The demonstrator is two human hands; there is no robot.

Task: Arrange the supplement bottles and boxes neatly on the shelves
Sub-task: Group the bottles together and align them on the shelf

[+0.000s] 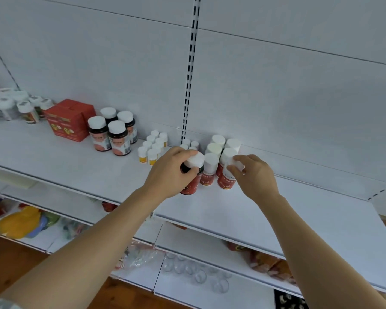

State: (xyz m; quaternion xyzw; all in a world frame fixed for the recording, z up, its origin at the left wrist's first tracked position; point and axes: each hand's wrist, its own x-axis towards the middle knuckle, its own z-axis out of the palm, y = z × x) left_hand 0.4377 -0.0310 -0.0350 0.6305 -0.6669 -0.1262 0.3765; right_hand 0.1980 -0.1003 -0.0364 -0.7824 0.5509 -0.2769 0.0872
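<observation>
Our left hand (168,172) gripped a dark bottle (191,175) by its white cap on the shelf (276,210), while our right hand (253,175) pinched the cap of a red bottle (226,175) beside it.

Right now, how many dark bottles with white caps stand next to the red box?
4, in a tight cluster right of the red box: front left, front right, back left, back right. None seems hidden behind them.
</observation>
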